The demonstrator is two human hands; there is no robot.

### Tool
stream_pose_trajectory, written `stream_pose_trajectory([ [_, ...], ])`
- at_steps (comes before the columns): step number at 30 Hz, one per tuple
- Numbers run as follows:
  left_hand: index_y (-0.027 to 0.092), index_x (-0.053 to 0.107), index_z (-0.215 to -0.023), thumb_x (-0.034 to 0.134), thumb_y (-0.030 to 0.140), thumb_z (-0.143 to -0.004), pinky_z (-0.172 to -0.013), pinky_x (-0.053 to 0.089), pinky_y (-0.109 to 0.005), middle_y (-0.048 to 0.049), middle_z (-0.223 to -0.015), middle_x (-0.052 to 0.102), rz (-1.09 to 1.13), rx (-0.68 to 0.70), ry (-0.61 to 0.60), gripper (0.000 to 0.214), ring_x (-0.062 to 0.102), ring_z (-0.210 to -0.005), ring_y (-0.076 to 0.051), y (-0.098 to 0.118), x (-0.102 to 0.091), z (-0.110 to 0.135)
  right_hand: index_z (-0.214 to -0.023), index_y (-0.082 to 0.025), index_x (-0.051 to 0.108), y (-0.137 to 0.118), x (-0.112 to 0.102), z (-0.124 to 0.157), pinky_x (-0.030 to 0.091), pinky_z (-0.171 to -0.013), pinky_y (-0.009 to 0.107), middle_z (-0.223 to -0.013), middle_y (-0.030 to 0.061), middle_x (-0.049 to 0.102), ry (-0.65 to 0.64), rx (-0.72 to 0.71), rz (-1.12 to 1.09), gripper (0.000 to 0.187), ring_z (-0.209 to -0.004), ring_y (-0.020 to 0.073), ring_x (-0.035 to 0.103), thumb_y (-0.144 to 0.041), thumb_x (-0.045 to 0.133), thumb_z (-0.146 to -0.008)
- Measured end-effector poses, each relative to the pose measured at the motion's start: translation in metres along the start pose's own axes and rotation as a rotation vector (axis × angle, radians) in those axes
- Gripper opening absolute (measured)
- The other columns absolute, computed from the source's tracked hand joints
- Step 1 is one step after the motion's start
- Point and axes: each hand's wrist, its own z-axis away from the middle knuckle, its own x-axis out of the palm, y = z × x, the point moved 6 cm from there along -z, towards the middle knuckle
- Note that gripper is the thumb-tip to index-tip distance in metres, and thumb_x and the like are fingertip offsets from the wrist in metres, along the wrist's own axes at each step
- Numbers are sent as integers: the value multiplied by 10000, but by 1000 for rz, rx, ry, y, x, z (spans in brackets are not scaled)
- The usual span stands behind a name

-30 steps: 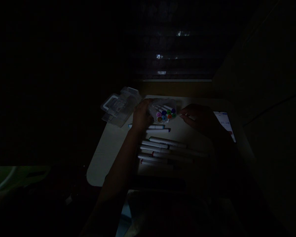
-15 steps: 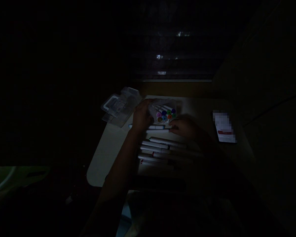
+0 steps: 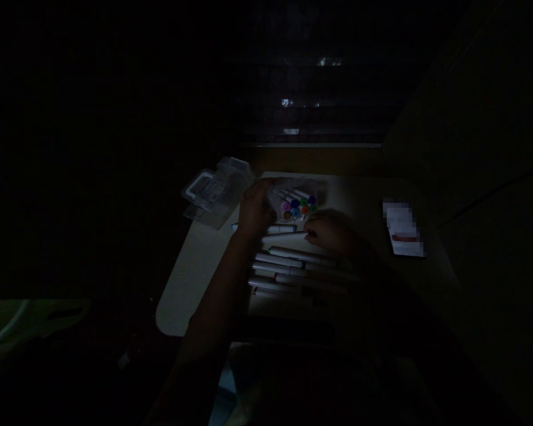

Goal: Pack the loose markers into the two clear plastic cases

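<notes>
My left hand [image 3: 256,208] is closed on the left side of a clear plastic case [image 3: 320,190], which lies on its side with its opening toward me. Inside it sit several markers [image 3: 295,204] with purple, pink, blue, green and orange cap ends. Just in front of the case, my right hand [image 3: 326,231] pinches the right end of a white marker [image 3: 284,236]. A blue-tipped marker [image 3: 281,228] lies right behind that one, partly under my left hand. Nearer to me, several white markers [image 3: 288,260] are spread in rows, some with red or green ends.
The scene is very dark. A clear plastic lid with a handle [image 3: 206,188] lies at the table's [image 3: 182,296] back left. A lit phone [image 3: 403,228] rests on the right side. Behind the table is a window with slats [image 3: 311,118].
The right end of the white marker in my right hand has lifted slightly, so it tilts now. My left hand and the case have stayed in place.
</notes>
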Motion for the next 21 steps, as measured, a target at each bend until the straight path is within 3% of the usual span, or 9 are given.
stream_pose_trajectory([
  [7, 193, 497, -1234, 648, 323, -759, -986, 453, -428, -111, -1267, 599, 0, 25, 30, 515, 564, -1182, -286, 0, 0, 0, -918, -152, 717, 30, -19, 16, 390, -653, 240, -876, 54, 719, -20, 99, -89, 222, -760, 147, 617, -234, 555, -790],
  [14, 214, 499, -1245, 632, 341, -780, -1021, 439, -415, -97, -1267, 602, 41, 23, 26, 500, 555, -1201, -273, 0, 0, 1, -934, -179, 709, 44, -58, 42, 463, -710, 260, -902, 47, 721, 222, 116, -143, 237, -815, 167, 659, -288, 543, -805],
  [21, 202, 489, -1255, 602, 272, -779, -1003, 447, -421, -95, -1266, 606, 14, 2, 10, 494, 560, -1191, -263, 1, -1, 0, -939, -204, 696, 32, -99, 71, 518, -761, 305, -914, 52, 703, 463, 34, -178, 223, -827, 175, 657, -287, 537, -806],
])
